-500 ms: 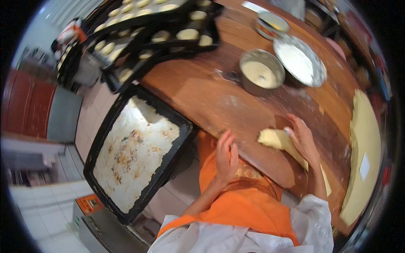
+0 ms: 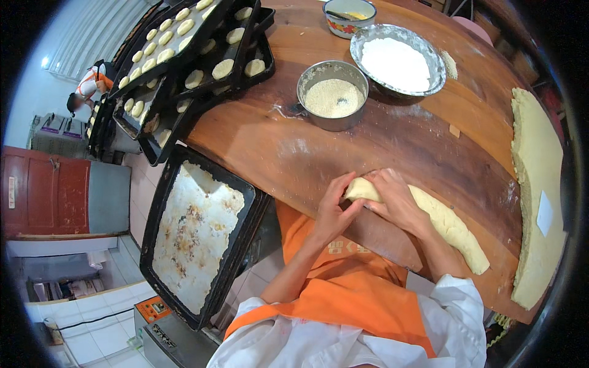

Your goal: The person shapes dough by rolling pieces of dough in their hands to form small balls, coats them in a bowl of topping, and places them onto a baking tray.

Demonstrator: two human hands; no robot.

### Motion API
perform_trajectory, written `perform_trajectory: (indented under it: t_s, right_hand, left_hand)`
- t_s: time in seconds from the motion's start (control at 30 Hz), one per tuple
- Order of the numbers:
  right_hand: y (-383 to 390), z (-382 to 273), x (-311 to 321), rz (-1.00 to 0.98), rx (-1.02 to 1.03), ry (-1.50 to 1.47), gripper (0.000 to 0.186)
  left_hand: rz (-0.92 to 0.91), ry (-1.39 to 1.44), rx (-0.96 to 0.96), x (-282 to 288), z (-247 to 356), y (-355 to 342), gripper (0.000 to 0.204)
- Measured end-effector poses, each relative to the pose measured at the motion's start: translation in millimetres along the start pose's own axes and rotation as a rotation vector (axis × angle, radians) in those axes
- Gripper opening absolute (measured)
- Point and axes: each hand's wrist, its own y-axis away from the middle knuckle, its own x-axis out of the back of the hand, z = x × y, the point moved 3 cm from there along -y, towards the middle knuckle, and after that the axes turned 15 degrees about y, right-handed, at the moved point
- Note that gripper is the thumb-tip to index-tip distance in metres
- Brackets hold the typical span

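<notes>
Left hand [image 2: 333,210], half curled, has thumb and fingers about the near end of a pale dough roll [image 2: 451,224]; the right hand [image 2: 400,201] arches over the roll just beside it, fingers bent around it. How firmly either presses is hard to judge. The roll lies on the wooden table [image 2: 264,141], close to its edge. Beyond stand a metal pot [image 2: 334,122] of pale grains, a bowl [image 2: 437,69] of white powder and a flowered enamel cup [image 2: 348,28] holding something yellow. Black trays [image 2: 268,69] carry pale dough pieces. Light lettering marks the orange apron [image 2: 362,294]; a white card [image 2: 544,213] lies on a dough slab [image 2: 531,257].
</notes>
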Motion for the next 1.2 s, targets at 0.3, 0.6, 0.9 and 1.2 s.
perform_trajectory:
  t_s: [0.3,0.6,0.9,1.2]
  right_hand:
    - [2,-6,-2,0.085,-0.094,-0.221,0.066]
    - [-9,18,-14,-0.055,-0.186,-0.147,0.044]
    - [-24,-29,8,0.407,-0.16,-1.246,0.071]
    - [-9,-64,-18,0.386,-0.175,-0.986,0.06]
  left_hand:
    - [0.182,-0.087,-0.143,-19,-4,-15,0.03]
    - [-0.057,-0.238,-0.481,-16,6,-43,0.022]
    - [0.081,0.425,-0.428,-37,32,-19,0.022]
    - [0.181,0.512,-0.381,-10,51,-15,0.039]
